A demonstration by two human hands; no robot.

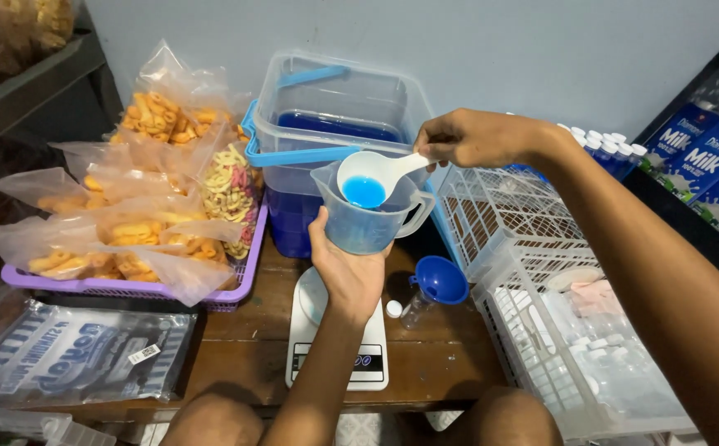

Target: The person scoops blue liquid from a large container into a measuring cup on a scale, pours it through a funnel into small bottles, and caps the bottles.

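My left hand (345, 266) grips a clear measuring jug (369, 216) from below and holds it up above a white kitchen scale (336, 347). My right hand (468, 138) pinches the handle of a white scoop (370, 177). The scoop's bowl holds blue liquid and hangs over the jug's mouth. Just behind stands a clear tub (326, 132) with a blue handle, partly filled with the same blue liquid. A small clear bottle with a blue funnel (436, 282) in its neck stands on the wooden table right of the scale, a white cap (393, 309) beside it.
A purple tray (128, 288) of bagged snacks fills the left side. White plastic baskets (541, 272) with small bottles sit on the right. Blue milk cartons (710, 161) stand at the far right. A packet (70, 355) lies at the front left. My knees show at the bottom edge.
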